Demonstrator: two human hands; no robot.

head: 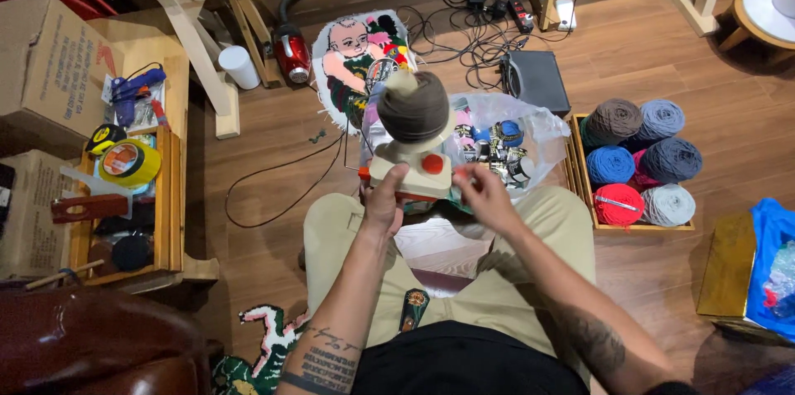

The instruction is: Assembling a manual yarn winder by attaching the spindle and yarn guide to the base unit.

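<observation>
A cream yarn winder with a red knob stands on my lap, topped by a wound cake of dark brown yarn. My left hand grips the winder's base at its left side. My right hand is at the winder's right side, fingers curled at what seems to be its crank; the crank itself is hidden. Just beyond the winder lies a clear plastic bag with several small yarn scraps and labels in it.
A wooden crate at the right holds several yarn balls in brown, blue, grey and red. A tufted rug piece, a red vacuum, cables and a black box lie ahead. A wooden shelf with tape rolls stands left.
</observation>
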